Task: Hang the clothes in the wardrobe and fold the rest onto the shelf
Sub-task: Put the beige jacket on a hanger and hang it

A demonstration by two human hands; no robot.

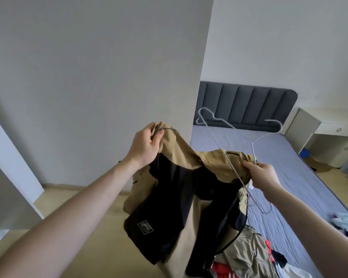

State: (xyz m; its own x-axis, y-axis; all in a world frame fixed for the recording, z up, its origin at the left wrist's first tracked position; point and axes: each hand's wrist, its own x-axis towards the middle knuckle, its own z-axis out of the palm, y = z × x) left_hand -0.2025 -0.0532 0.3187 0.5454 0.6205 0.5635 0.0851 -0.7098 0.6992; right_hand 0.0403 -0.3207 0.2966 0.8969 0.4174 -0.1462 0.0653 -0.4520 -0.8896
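A tan and black jacket hangs in the air in front of me, held open at the top. My left hand grips its zipper edge at the upper left. My right hand pinches the other side of the collar together with a white wire hanger. One arm of the hanger runs down inside the jacket; its hook end sticks up above my right hand. The jacket's lower part drapes down over the bed's near corner.
A pile of clothes lies on the bed at the lower right. A grey headboard stands behind. A white panel fills the left. A desk stands at the far right.
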